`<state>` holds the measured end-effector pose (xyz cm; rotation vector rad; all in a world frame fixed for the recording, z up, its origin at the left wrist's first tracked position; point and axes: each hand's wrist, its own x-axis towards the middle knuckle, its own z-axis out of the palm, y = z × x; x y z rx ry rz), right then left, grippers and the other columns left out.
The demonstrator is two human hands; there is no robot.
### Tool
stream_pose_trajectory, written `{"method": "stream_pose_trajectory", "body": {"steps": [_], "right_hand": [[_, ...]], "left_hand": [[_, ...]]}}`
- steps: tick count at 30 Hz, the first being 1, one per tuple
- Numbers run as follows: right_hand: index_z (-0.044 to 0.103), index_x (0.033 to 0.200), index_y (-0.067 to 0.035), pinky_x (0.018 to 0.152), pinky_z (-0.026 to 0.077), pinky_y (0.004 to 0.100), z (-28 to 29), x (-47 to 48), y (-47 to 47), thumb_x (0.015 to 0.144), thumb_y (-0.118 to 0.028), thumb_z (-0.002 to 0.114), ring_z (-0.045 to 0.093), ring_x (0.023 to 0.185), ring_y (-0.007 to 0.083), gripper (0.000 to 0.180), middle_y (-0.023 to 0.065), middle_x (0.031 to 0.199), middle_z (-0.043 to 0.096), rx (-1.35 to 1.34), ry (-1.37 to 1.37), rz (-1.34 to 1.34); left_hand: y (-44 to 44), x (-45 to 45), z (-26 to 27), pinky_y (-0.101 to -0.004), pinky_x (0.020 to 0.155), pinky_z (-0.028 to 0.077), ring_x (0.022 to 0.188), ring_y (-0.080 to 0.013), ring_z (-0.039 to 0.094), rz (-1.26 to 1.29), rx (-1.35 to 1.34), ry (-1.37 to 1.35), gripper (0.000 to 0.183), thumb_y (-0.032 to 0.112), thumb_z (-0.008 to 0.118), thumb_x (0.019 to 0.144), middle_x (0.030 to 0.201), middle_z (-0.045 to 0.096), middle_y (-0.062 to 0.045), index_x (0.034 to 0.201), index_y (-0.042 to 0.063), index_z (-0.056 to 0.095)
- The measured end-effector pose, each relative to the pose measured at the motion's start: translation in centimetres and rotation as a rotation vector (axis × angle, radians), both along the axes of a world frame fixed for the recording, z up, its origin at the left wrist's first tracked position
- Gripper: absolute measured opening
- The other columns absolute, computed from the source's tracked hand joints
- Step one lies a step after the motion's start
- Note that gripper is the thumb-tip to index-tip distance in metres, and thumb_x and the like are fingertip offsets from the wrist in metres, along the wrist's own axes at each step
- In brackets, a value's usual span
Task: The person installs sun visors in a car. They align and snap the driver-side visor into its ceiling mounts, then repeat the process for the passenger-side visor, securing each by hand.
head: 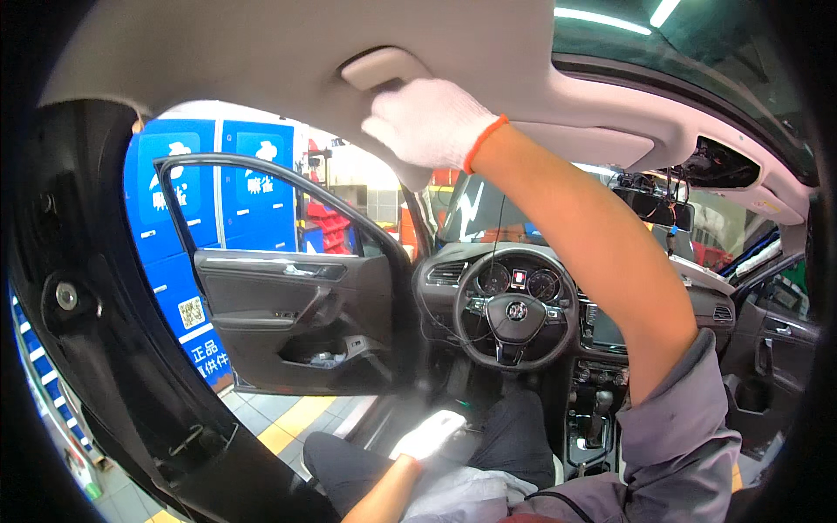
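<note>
My right hand [435, 121], in a white knit glove with an orange cuff, is raised to the beige grab handle [386, 67] on the car's headliner. Its fingers are curled at the handle's near end; the glove hides whether they hold it. My left hand [431, 433], also in a white glove, lies low over my lap, near my left thigh; glare blurs its fingers, so its grip cannot be told. A white cloth or sheet [458, 493] lies across my lap. Ahead is the steering wheel [516, 310], with a thin dark cable [500, 225] hanging before it.
The driver's door [281, 287] stands open at the left, beyond the bare black pillar [98, 294]. Wires [670, 202] hang from the overhead console opening [726, 163]. A sun visor [582, 142] and the sunroof edge [654, 82] are overhead. Blue cabinets [258, 196] stand outside.
</note>
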<state>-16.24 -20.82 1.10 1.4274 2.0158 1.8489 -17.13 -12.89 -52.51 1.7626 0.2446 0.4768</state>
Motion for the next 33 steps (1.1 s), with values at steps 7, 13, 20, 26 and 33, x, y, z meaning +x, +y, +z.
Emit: {"method": "stream_pose_trajectory", "body": {"steps": [7, 13, 20, 26, 33], "right_hand": [[0.070, 0.105, -0.002, 0.080, 0.057, 0.0390, -3.7, 3.9, -0.3, 0.104, -0.026, 0.053, 0.072, 0.091, 0.0324, 0.029, 0.0146, 0.099, 0.075, -0.461, 1.119, 0.279], [0.035, 0.147, 0.011, 0.110, 0.050, 0.0505, -4.2, 4.7, 0.8, 0.107, -0.016, 0.048, 0.050, 0.138, 0.0397, 0.050, 0.0266, 0.150, 0.046, -0.790, 2.182, 1.881], [0.040, 0.136, 0.007, 0.103, 0.052, 0.0492, -4.1, 2.4, 4.9, 0.108, -0.020, 0.050, 0.056, 0.124, 0.0351, 0.041, 0.0228, 0.137, 0.052, -1.042, 2.045, 2.657], [0.055, 0.113, 0.000, 0.065, 0.059, 0.0338, -5.2, 1.4, 6.1, 0.108, -0.029, 0.051, 0.069, 0.081, 0.0263, 0.029, 0.0168, 0.101, 0.068, -1.160, 2.048, 2.513], [0.062, 0.113, -0.008, 0.056, 0.060, 0.0271, -8.0, 0.5, 5.9, 0.106, -0.037, 0.055, 0.072, 0.072, 0.0163, 0.030, 0.0075, 0.089, 0.072, -0.684, 2.365, 2.022]], "left_hand": [[-1.5, -0.8, 0.7, -0.0313, 0.093, 0.051, 0.101, -0.0157, 0.065, 0.067, 0.461, -0.093, 0.039, 0.036, 0.055, 0.104, 0.113, 0.071, -0.007, 0.123, 0.005, 0.069], [-2.1, -0.1, -0.3, -0.0287, 0.081, 0.050, 0.087, -0.0125, 0.063, -0.111, -0.242, 0.082, 0.038, 0.035, 0.058, 0.103, 0.103, 0.071, -0.007, 0.113, 0.000, 0.069], [-3.2, 0.8, -3.1, -0.0253, 0.070, 0.047, 0.079, -0.0112, 0.056, -0.340, -0.698, 0.053, 0.017, 0.020, 0.061, 0.105, 0.093, 0.063, -0.003, 0.105, 0.003, 0.065], [-3.2, 1.5, -4.4, -0.0249, 0.073, 0.047, 0.079, -0.0096, 0.055, -0.303, -0.699, 0.034, 0.018, 0.022, 0.063, 0.105, 0.092, 0.062, -0.002, 0.104, 0.004, 0.064], [-3.9, 2.0, -4.9, -0.0275, 0.076, 0.049, 0.079, -0.0109, 0.056, -0.285, -0.600, 0.092, 0.022, 0.027, 0.064, 0.104, 0.091, 0.062, -0.001, 0.102, 0.005, 0.063]]}}
